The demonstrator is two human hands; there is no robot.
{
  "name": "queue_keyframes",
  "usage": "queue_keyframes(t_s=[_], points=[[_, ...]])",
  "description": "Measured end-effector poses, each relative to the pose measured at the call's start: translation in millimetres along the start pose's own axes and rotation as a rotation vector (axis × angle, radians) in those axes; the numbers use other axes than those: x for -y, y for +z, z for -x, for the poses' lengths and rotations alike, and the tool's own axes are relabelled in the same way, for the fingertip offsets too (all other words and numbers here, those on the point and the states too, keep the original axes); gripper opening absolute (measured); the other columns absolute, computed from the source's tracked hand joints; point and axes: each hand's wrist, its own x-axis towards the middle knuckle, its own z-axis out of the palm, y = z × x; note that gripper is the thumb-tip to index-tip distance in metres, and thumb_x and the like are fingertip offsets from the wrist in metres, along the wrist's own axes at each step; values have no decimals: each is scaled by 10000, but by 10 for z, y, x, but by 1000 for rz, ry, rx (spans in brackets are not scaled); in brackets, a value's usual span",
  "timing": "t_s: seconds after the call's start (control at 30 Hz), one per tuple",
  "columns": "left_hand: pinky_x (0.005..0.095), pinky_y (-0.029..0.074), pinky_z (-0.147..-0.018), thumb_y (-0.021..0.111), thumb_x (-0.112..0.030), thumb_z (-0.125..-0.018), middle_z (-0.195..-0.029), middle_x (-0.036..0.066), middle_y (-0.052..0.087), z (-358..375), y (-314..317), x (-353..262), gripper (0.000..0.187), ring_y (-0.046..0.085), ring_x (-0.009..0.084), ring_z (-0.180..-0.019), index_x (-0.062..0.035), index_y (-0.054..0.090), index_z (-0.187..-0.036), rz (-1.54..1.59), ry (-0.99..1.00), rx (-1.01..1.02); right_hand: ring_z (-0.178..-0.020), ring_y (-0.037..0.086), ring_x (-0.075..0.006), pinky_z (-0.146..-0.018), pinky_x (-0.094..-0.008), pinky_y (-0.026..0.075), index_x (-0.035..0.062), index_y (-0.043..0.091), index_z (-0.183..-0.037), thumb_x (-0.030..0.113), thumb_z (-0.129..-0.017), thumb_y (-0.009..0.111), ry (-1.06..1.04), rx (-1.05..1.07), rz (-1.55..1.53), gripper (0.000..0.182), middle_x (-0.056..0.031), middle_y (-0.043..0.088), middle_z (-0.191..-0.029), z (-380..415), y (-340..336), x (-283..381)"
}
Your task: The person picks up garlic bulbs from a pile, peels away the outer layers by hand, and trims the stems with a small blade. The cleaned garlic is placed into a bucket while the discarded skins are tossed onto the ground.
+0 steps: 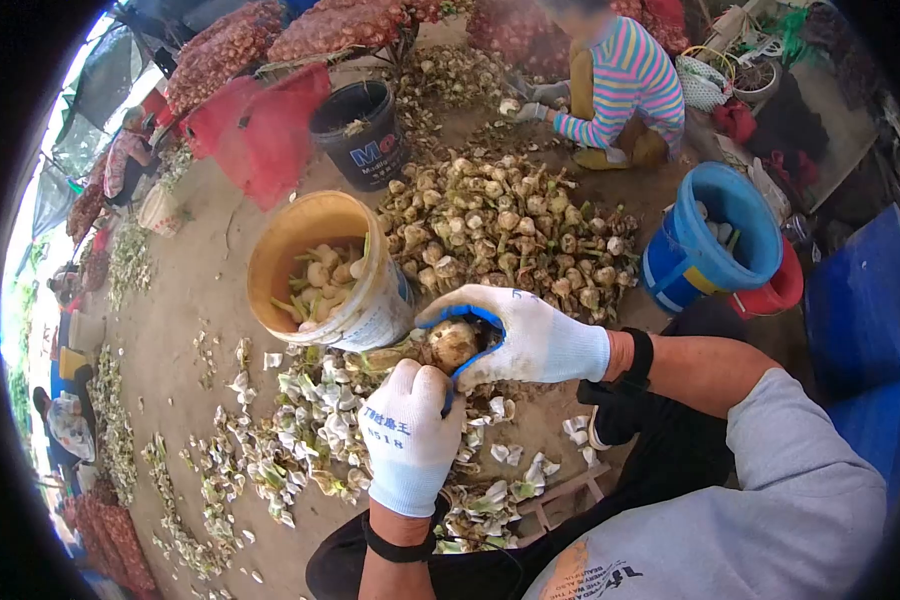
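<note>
A garlic bulb [452,346] with a stubby stem is held up in front of me, its outer skin brownish and dirty. My right hand [535,335], in a white glove with a blue palm, curls its fingers and thumb round the bulb. From below, my left hand [410,425], gloved alike, has its fingers bent closed against the bulb's lower side; the fingertips are partly hidden. Just beyond stands a yellowish bucket [305,215] with pale peeled garlic [322,280] in it. Peeled-off garlic skins [310,420] lie on the ground beneath my hands.
A heap of unpeeled garlic [510,225] lies ahead. A blue bucket [735,215] stands at the right, partly over a red basin [780,285]. Behind the heap are a black bucket [365,140] and a crouching person [620,85] in a striped top. Full red net sacks [225,50] line the back.
</note>
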Motion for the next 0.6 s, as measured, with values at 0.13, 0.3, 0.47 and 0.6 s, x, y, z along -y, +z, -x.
queue_keyframes(t_s=[0.13, 0.3, 0.47, 0.6], points=[[470, 451, -605, 786, 14, -683, -782, 162, 542, -42, 5, 24, 273, 574, 402, -681, -27, 555, -822, -29, -7, -69, -1251, 616, -150, -1105, -344, 487, 29, 600, -1403, 134, -818, 907, 21, -6, 19, 669, -88, 669, -1346, -135, -22, 25], [416, 463, -583, 874, -19, -720, -761, 119, 566, -107, -83, 72, 319, 568, 310, -638, -49, 579, -837, 72, -156, -131, -1101, 657, -111, -1002, -301, 532, 18, 638, -1339, 190, -843, 909, 145, -143, -14, 591, -43, 719, -1191, -324, -147, -4], [291, 447, -608, 873, -107, -844, -737, -21, 569, -93, -331, 181, 304, 512, 76, -678, -56, 574, -818, 412, -637, -427, -953, 692, -114, -820, -297, 587, 16, 665, -1268, 289, -946, 812, 207, -291, -257, 447, -57, 739, -1095, -412, -382, 21], [411, 454, -601, 825, -192, -878, -740, 127, 564, 106, -237, 510, 291, 539, 248, -648, -20, 590, -875, 226, -436, -289, -955, 740, -203, -797, -341, 614, 21, 666, -1246, 363, -1070, 625, 279, -302, -612, 386, -109, 754, -1109, -409, -548, -91]])
